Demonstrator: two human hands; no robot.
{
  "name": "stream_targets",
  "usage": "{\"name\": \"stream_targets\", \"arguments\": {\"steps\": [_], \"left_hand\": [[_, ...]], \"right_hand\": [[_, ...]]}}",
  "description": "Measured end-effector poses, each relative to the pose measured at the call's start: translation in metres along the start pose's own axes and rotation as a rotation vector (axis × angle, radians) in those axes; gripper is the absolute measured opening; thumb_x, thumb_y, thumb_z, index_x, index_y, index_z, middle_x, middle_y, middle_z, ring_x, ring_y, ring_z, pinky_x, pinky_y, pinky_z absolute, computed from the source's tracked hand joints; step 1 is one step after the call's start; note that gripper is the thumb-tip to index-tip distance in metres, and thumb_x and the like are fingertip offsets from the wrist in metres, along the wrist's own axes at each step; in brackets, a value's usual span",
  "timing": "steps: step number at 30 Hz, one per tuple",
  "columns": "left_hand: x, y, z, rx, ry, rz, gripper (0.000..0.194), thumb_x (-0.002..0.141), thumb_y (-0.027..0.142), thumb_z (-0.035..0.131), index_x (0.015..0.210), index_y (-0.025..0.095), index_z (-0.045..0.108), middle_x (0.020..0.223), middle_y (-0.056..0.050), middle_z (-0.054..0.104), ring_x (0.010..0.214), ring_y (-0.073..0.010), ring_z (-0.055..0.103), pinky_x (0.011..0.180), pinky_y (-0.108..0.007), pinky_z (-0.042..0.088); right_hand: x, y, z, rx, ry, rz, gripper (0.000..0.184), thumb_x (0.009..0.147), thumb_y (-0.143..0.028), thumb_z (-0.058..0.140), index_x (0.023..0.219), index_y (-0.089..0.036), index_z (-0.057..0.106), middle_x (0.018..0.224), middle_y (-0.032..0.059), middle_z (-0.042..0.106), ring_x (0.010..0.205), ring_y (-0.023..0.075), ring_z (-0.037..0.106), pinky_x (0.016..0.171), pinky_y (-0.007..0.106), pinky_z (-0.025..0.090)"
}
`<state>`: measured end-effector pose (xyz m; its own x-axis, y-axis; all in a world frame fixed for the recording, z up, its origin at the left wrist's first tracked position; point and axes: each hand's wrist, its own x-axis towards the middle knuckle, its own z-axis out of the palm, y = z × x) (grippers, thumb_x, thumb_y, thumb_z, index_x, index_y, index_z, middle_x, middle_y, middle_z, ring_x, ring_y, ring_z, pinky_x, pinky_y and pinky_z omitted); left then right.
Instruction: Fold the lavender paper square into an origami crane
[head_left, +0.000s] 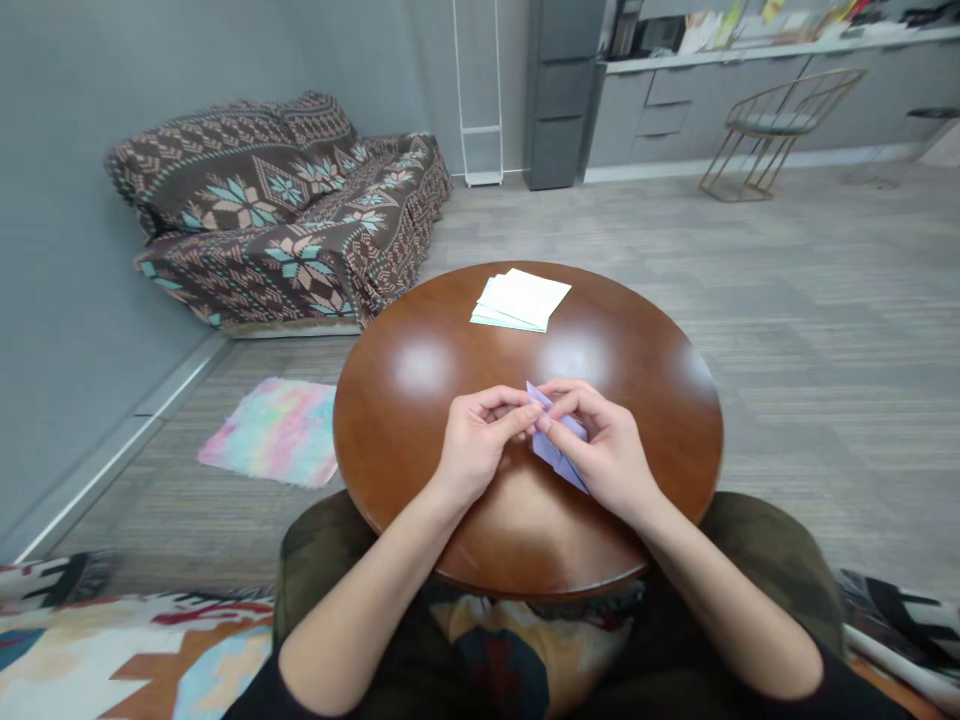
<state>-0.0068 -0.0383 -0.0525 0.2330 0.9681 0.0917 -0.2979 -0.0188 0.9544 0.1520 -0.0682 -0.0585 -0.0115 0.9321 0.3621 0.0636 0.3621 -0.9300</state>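
Note:
A folded piece of purple paper [555, 455] is held just above the round wooden table, between my two hands. My left hand [484, 435] pinches its upper left part, thumb against fingertips. On the other side my right hand [604, 440] grips it with thumb and bent fingers, covering part of the right side. The paper tapers to a point at the top and to another at the lower right. Its finer creases are too small to make out.
A fanned stack of pale paper sheets [525, 298] lies at the far side of the brown table [405, 460]. Beyond stand a patterned sofa [277, 210], a grey fridge [564, 100] and a wire-backed chair [772, 122]. A fluffy pastel mat [274, 430] is on the floor at left.

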Motion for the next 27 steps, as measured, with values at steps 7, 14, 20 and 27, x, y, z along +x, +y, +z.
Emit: {"name": "stream_targets", "arguments": {"steps": [7, 14, 20, 27], "left_hand": [[-0.0001, -0.0002, -0.0004, -0.001, 0.014, -0.003, 0.016, 0.070, 0.028, 0.089, 0.074, 0.016, 0.079, 0.064, -0.002, 0.068, 0.058, -0.0110, 0.057, 0.059, -0.025, 0.046], [-0.0008, 0.0005, 0.0008, 0.010, 0.031, -0.011, 0.020, 0.068, 0.031, 0.090, 0.073, 0.016, 0.078, 0.063, -0.002, 0.068, 0.058, -0.0121, 0.057, 0.059, -0.026, 0.047], [-0.0009, 0.0005, 0.0013, -0.001, 0.033, -0.009, 0.018, 0.069, 0.029, 0.090, 0.073, 0.015, 0.078, 0.063, -0.002, 0.068, 0.058, -0.0112, 0.057, 0.059, -0.024, 0.047], [-0.0006, -0.0003, 0.0007, 0.015, 0.038, -0.011, 0.020, 0.068, 0.031, 0.090, 0.074, 0.016, 0.078, 0.064, -0.003, 0.069, 0.058, -0.0121, 0.057, 0.059, -0.026, 0.048]], "right_hand": [[0.0003, 0.0020, -0.0003, -0.021, -0.010, -0.007, 0.016, 0.089, -0.028, 0.072, 0.075, -0.021, 0.068, 0.113, 0.0094, 0.068, 0.108, 0.0243, 0.068, 0.096, 0.040, 0.053], [0.0006, 0.0040, -0.0007, -0.023, -0.018, -0.002, 0.017, 0.090, -0.029, 0.072, 0.075, -0.021, 0.068, 0.114, 0.0095, 0.069, 0.108, 0.0249, 0.068, 0.098, 0.041, 0.051], [0.0007, 0.0061, -0.0007, -0.008, -0.019, 0.001, 0.016, 0.089, -0.027, 0.072, 0.075, -0.021, 0.068, 0.114, 0.0097, 0.068, 0.108, 0.0244, 0.068, 0.098, 0.041, 0.051], [0.0009, 0.0074, -0.0005, 0.003, -0.019, 0.006, 0.017, 0.089, -0.029, 0.073, 0.075, -0.021, 0.069, 0.113, 0.0099, 0.068, 0.108, 0.0249, 0.068, 0.098, 0.042, 0.052]]}}
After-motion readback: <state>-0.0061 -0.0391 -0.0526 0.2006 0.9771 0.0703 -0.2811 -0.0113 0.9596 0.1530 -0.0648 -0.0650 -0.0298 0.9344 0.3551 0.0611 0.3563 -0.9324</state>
